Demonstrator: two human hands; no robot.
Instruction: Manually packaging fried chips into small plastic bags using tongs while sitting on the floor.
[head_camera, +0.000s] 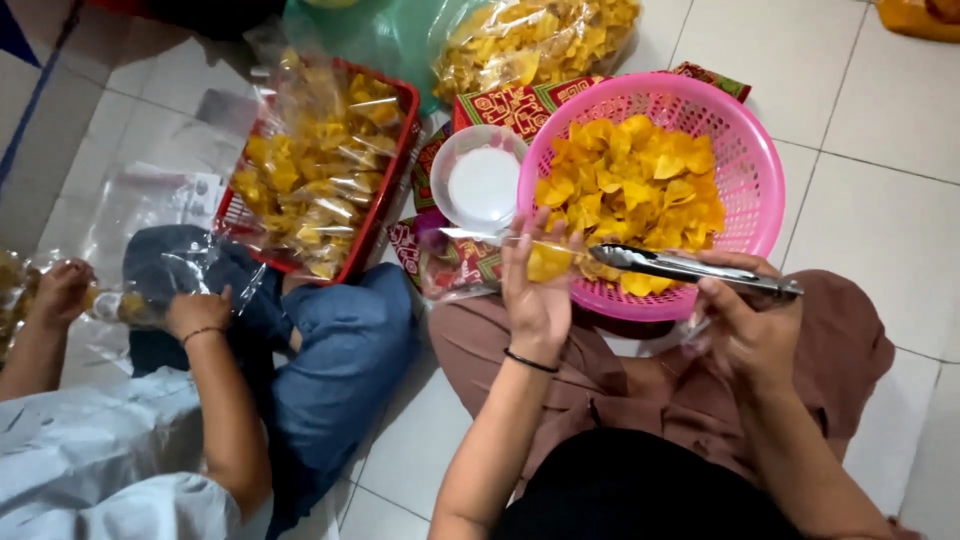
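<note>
A clear bag (470, 262) is being held open by the left hand (538, 290) beside the pink basket (755, 180); chips (630, 185) are being fed in with tongs (690, 268) gripped by the right hand (745, 330). The bag's mouth is best kept wide and close to the tongs.

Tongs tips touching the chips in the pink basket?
Touching. The head view shows the metal tongs, held in the right hand, with their tips resting on yellow chips at the near rim of the pink basket; no gap shows.

A clear plastic bag (470, 262) holding yellow chips and a red patterned label sits beside the pink basket. Filled clear packets (315, 165) heap the red tray; another big clear sack (535, 40) lies behind.
</note>
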